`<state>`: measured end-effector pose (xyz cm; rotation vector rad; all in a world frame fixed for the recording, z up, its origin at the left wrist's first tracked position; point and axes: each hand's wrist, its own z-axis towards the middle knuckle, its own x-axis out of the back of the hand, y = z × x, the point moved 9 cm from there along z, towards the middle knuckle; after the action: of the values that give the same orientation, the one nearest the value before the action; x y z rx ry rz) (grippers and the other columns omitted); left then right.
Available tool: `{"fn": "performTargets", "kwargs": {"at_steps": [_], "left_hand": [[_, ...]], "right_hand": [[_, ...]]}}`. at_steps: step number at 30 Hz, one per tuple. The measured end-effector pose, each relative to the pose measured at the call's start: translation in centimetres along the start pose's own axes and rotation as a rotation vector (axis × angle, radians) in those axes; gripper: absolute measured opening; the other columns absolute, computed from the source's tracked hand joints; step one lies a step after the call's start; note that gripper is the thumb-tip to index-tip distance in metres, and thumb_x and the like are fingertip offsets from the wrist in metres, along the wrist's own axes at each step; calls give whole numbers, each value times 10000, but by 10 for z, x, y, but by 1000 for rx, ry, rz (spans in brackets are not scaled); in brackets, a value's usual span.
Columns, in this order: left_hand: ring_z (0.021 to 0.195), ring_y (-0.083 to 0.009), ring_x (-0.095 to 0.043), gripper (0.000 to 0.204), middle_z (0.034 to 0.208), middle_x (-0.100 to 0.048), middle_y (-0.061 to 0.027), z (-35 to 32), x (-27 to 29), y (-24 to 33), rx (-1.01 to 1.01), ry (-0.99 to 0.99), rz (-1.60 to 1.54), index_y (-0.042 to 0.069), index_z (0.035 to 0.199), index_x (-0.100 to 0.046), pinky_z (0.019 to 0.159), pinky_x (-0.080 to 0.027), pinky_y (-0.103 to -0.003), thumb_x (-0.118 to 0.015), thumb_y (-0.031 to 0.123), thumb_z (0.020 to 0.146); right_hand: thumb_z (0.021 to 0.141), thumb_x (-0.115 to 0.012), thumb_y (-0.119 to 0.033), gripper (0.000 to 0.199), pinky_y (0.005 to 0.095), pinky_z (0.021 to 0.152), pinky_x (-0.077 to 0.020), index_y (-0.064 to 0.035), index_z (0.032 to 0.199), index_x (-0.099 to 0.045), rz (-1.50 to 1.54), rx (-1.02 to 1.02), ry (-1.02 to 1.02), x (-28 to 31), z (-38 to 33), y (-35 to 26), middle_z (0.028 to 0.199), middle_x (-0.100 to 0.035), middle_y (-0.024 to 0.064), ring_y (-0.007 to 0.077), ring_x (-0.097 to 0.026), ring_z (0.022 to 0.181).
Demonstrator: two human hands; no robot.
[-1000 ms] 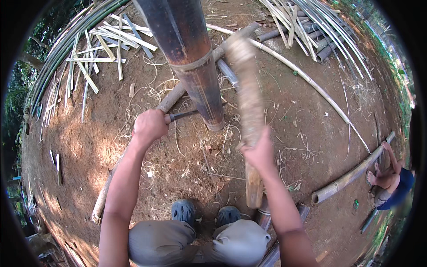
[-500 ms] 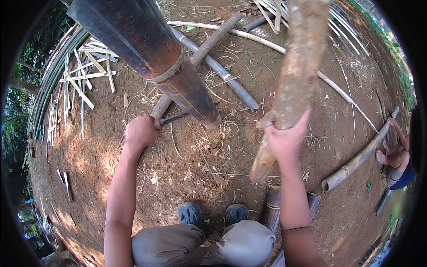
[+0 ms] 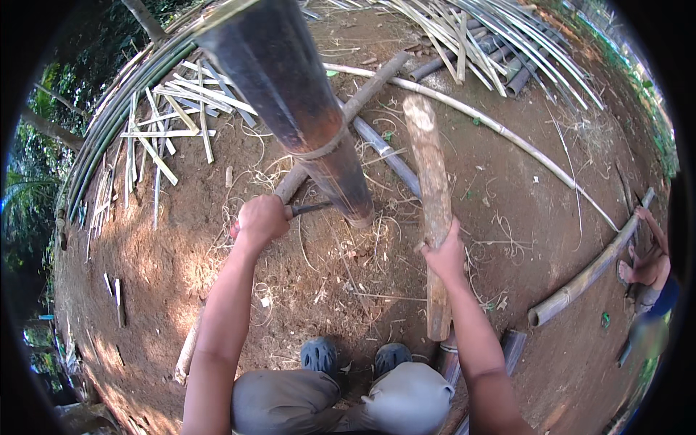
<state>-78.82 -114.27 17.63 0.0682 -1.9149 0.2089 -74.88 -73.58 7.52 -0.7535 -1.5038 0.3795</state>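
Observation:
A thick dark bamboo pole (image 3: 279, 80) stands upright in front of me, its narrower lower end near the ground. My left hand (image 3: 262, 222) is closed round the handle of a knife (image 3: 313, 208), whose blade reaches to the pole's lower part; the pole hides the blade's tip. On the right, my right hand (image 3: 444, 254) grips a rough wooden log club (image 3: 433, 163) near its lower part. The club is apart from the pole, with its blunt end pointing away from me.
Pale split bamboo strips (image 3: 190, 116) lie far left beside long green poles (image 3: 119, 127). More strips (image 3: 493, 32) are piled far right. A round wooden pole (image 3: 373, 85) lies behind the upright bamboo. At right, another person (image 3: 649, 268) holds a bamboo pole (image 3: 580, 283).
My right hand has lowered the club away from my head and moved slightly left. The left hand keeps the knife at the bamboo. My view has shifted, so the whole scene sits further right.

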Motion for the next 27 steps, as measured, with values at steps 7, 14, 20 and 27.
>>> {"fn": "performTargets", "kwargs": {"at_steps": [7, 14, 20, 27], "left_hand": [[862, -306, -757, 321, 890, -756, -157, -3, 9, 22, -71, 23, -45, 41, 877, -771, 768, -599, -429, -685, 349, 905], [916, -285, -755, 224, 922, -763, -136, -1, 2, 18, -81, 38, -88, 55, 886, -777, 801, -597, -408, -683, 257, 859], [982, -282, -738, 301, 988, -751, -174, -12, 25, 33, -263, -183, -197, 25, 1008, -745, 878, -579, -395, -675, 295, 895], [1155, -210, -617, 476, 1166, -693, -139, -52, 297, -3, -744, 927, -1365, -12, 1199, -668, 1059, -446, -377, -484, 406, 1064]], "right_hand": [[742, -847, -223, 909, 516, 1012, -494, -69, 1484, -346, -52, -189, -161, -69, -35, 74, 1236, -624, 309, 483, -603, 1178], [897, -693, -233, 677, 533, 1132, -410, 39, 1467, -445, 149, 970, 551, 162, -51, -267, 1424, -470, 219, 371, -486, 1333], [909, -686, -296, 286, 433, 850, -491, -17, 967, -657, -116, 1308, 762, 202, -47, -447, 885, -670, 134, 295, -628, 905], [875, -685, -209, 227, 412, 679, -427, -88, 726, -565, -125, 1350, 1028, 196, -56, -441, 700, -568, 71, 262, -545, 684]]}}
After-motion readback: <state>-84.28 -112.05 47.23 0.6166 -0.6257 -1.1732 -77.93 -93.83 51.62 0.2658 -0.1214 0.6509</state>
